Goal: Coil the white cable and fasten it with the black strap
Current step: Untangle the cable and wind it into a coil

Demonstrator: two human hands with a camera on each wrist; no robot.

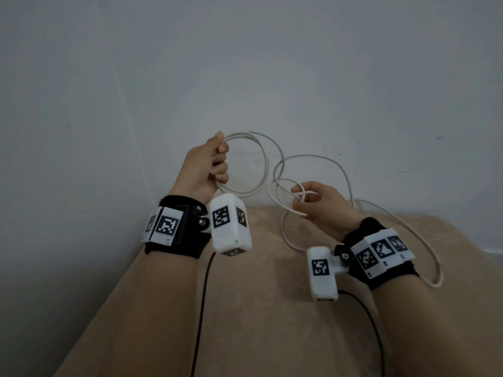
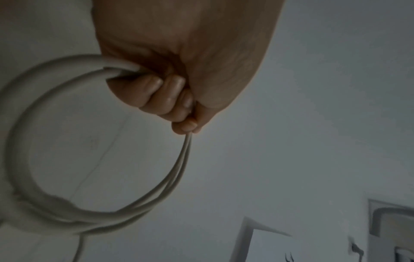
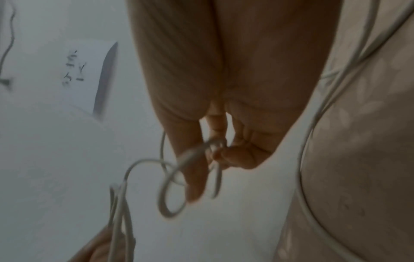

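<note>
My left hand (image 1: pixel 215 164) is raised in front of the wall and grips a round coil of the white cable (image 1: pixel 265 164); the left wrist view shows its fingers (image 2: pixel 165 95) curled round two or three turns of the cable (image 2: pixel 20 159). To the right and lower, my right hand (image 1: pixel 302 200) pinches a loose stretch of the same cable, seen in the right wrist view as tangled small loops of cable (image 3: pixel 170 187) at the fingertips (image 3: pixel 224 156). The rest of the cable trails in a long loop (image 1: pixel 432 257) over the beige surface. No black strap is visible.
A beige patterned cushion or mattress (image 1: pixel 258 308) lies below the hands, against a plain grey-white wall (image 1: pixel 245 63). Black cords (image 1: pixel 202 308) hang from the wrist cameras. A sheet of paper (image 3: pixel 85 74) with writing is stuck on the wall.
</note>
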